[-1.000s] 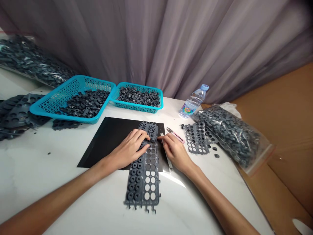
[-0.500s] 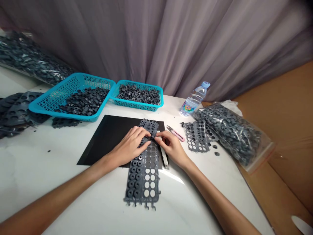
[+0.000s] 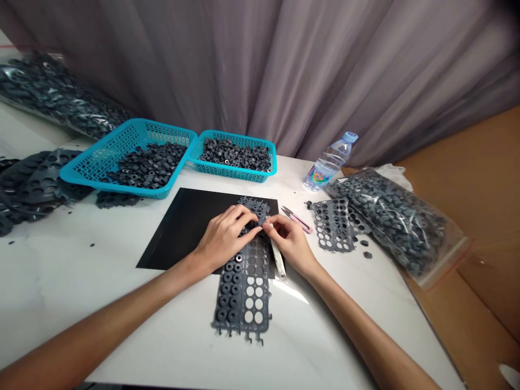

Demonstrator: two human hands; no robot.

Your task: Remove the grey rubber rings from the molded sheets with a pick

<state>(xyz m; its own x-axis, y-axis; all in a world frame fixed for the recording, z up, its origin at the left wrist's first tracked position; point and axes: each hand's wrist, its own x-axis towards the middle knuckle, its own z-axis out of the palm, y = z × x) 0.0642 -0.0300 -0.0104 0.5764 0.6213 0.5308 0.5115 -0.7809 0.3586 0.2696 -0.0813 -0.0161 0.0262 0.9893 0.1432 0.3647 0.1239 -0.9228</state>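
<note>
A grey moulded strip [image 3: 244, 287] with rows of round holes and small ring parts lies lengthwise on a black mat [image 3: 187, 227] on the white table. My left hand [image 3: 225, 235] rests on the strip's upper half, fingers curled and pressing on the ring parts. My right hand [image 3: 286, 238] sits at the strip's right edge, thumb and fingers pinched together against the strip near my left fingertips. A slim pale tool [image 3: 278, 259] lies under my right hand beside the strip.
Two turquoise baskets [image 3: 101, 162] [image 3: 211, 168] of grey ring parts stand behind the mat. Pink snips [image 3: 298, 219], an emptied strip [image 3: 335, 227], a water bottle [image 3: 331, 162] and a clear bag of parts [image 3: 398, 227] lie right. More bags and frames sit left.
My right hand has moved up from beside the strip to pinch at its right edge by my left fingertips. The view has shifted slightly.
</note>
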